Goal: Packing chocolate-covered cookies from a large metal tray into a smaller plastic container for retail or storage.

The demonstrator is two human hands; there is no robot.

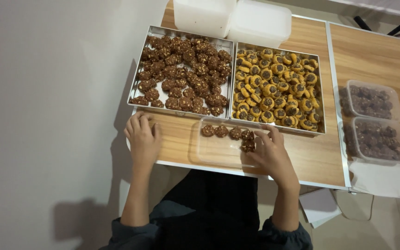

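- The right hand [270, 153] rests at the right end of a clear plastic box [218, 148]. Its fingers [261, 139] reach in and touch a brown cookie [248, 146] in the box. I cannot tell if the fingers pinch the cookie or just touch it.
- The left hand [142, 139] lies flat on the worktop [177, 139], palm down, fingers loose. It holds nothing. It is just left of the clear box and just below the left tray.
- The clear box sits at the front edge of the worktop, between the two hands. A short row of brown cookies [228, 132] lies along its far side, and the rest of the box is bare.
- Just behind the left hand is a square metal tray [137, 88] full of dark brown cookies [184, 74].
- Next to it, touching on the right, is a second metal tray [322, 102] full of yellow cookies with dark middles [276, 88].
- Behind the trays are two white plastic tubs [260, 21], side by side.
- Far to the right, on another wooden worktop [371, 55], are two closed clear boxes [378, 139] full of dark cookies. They are well apart from the hands.
- Some white paper [380, 180] lies under the closer of those two boxes.
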